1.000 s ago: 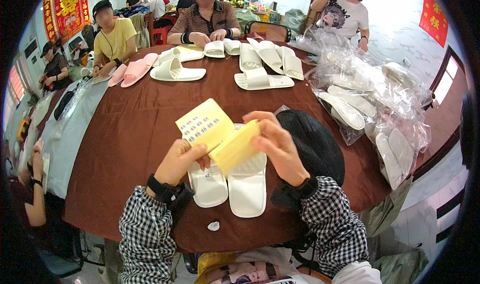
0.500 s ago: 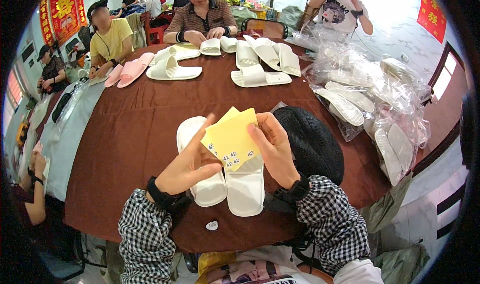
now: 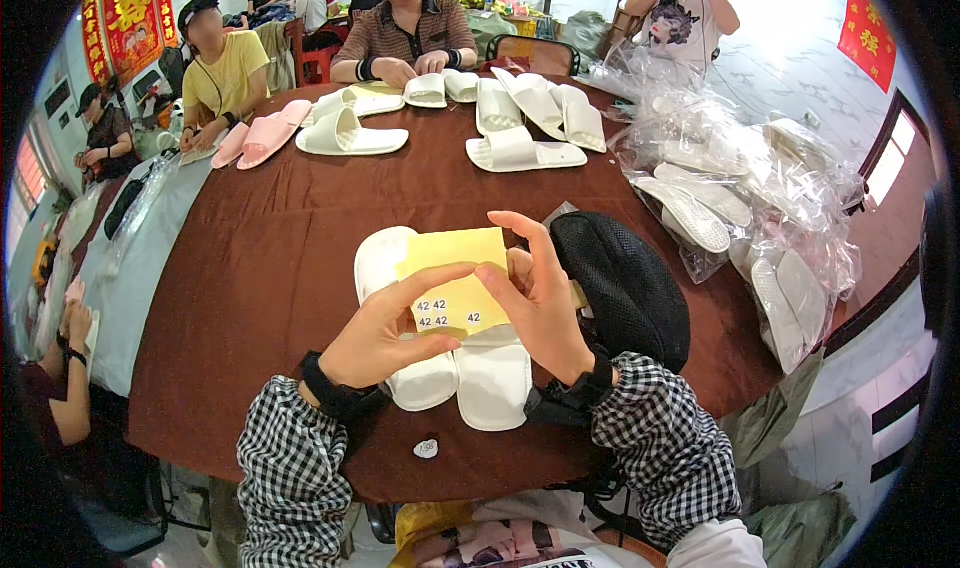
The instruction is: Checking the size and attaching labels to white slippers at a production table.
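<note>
My left hand (image 3: 385,328) and my right hand (image 3: 540,303) both hold a yellow sticker sheet (image 3: 455,278) with a few small white labels on its lower part. The left thumb lies across the sheet's middle, and the right fingertips touch it near a label at the lower right. Directly below the sheet lies a pair of white slippers (image 3: 470,378), side by side on the dark red round table (image 3: 260,268). Both forearms wear black-and-white checked sleeves, and a dark band circles each wrist.
A black mesh cap (image 3: 625,288) rests right of my hands. Several white slippers (image 3: 525,148) and a pink pair (image 3: 260,138) lie across the table's far side, where seated people work. Clear plastic bags holding slippers (image 3: 740,198) pile up at the right. A small white scrap (image 3: 426,449) sits near the front edge.
The yellow sheet has come down from a raised, tilted position to lie flatter over the slippers. My left thumb has slid onto its face, and my right fingers have moved toward the labels.
</note>
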`<state>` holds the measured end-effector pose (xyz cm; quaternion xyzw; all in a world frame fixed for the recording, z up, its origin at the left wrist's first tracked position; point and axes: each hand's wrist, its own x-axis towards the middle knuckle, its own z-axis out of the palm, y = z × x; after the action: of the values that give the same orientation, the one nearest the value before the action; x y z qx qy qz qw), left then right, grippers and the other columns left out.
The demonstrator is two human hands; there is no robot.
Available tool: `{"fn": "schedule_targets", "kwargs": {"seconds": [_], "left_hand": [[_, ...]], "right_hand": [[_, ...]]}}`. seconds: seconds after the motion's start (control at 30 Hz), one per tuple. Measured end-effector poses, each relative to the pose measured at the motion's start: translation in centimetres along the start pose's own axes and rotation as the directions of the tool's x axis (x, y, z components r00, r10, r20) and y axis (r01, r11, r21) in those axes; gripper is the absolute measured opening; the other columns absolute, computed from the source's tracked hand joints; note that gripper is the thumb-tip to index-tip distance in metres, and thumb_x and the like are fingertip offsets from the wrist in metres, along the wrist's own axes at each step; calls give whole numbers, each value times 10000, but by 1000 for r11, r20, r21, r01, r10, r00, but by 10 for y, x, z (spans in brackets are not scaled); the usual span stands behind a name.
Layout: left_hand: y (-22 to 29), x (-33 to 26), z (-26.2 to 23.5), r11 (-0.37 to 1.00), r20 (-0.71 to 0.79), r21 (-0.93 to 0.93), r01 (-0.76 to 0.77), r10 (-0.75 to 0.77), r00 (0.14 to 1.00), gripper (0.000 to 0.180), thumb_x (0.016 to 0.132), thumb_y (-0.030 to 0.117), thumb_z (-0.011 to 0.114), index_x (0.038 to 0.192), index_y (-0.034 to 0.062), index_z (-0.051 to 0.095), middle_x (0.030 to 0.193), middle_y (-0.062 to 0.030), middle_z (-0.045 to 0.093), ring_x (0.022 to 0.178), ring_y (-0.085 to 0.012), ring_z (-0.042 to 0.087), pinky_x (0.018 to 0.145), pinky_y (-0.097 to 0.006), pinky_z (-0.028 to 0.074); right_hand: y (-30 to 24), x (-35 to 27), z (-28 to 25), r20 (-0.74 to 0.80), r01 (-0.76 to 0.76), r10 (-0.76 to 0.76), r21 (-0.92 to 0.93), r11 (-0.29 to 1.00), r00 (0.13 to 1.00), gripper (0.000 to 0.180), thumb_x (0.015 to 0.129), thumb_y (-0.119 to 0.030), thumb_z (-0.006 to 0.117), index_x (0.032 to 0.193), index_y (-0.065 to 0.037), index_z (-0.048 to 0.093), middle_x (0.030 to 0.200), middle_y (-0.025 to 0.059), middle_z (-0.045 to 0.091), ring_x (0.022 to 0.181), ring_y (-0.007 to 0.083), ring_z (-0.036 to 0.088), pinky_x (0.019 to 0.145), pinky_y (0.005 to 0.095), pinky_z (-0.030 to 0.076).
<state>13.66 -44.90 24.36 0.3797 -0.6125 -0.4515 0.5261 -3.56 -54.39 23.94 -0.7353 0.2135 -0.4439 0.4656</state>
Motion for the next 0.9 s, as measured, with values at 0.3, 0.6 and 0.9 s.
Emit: {"fn": "schedule_targets", "kwargs": {"seconds": [0.3, 0.6, 0.9], "left_hand": [[-1, 2, -8, 983, -235, 176, 49, -6, 972, 405, 862, -12, 636, 1254, 21, 540, 1131, -60, 604, 991, -82, 583, 839, -244, 511], [0, 1, -3, 963, -271, 247, 109, -39, 962, 337, 838, -21, 637, 1170, -14, 579, 1071, -63, 640, 963, -98, 603, 848, -250, 499], [-4, 1, -4, 961, -279, 255, 109, -35, 960, 258, 856, 4, 646, 1112, -16, 618, 1004, -51, 669, 885, -76, 619, 783, -233, 520]], "right_hand": [[-16, 5, -7, 58, 436, -494, -568, 698, 868, 436, 845, -68, 662, 1257, -85, 519, 1075, 104, 600, 986, 263, 574, 825, 360, 481], [-11, 3, -6, 215, 556, -547, -581, 594, 809, 216, 738, -115, 734, 942, -97, 668, 940, 25, 594, 930, 244, 580, 780, 378, 472], [-12, 1, -6, 272, 617, -611, -632, 469, 743, 218, 668, -76, 715, 870, -83, 633, 915, 22, 586, 905, 225, 586, 741, 361, 483]]}}
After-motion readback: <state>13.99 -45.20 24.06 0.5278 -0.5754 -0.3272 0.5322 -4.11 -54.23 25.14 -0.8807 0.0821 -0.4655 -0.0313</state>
